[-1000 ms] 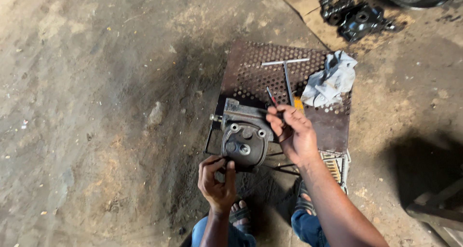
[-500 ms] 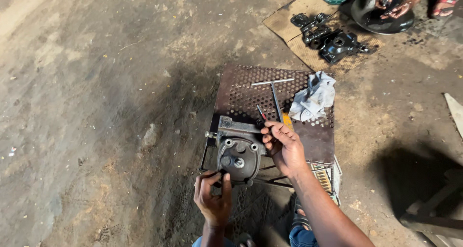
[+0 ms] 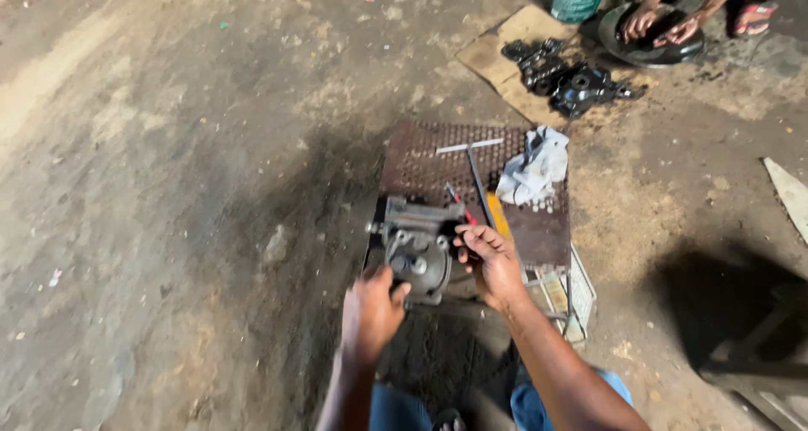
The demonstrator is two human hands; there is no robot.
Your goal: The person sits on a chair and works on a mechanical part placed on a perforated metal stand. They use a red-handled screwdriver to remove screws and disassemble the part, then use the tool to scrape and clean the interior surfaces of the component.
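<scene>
Part: your hands are on a grey cast-metal housing (image 3: 418,247), blocky at the far end and rounded at the near end.
Surface: dull, grimy metal, with round ports and bolt heads on the face turned up toward you.
Pose: it lies flat, the rounded end pointing at your knees.
Place: it sits at the near left edge of the rusty perforated metal sheet (image 3: 421,157) on the ground.
Contact: your left hand (image 3: 370,313) grips its near rounded end; your right hand (image 3: 488,258) presses against its right side, fingers curled.
Hidden: its underside and right flank are out of sight.
</scene>
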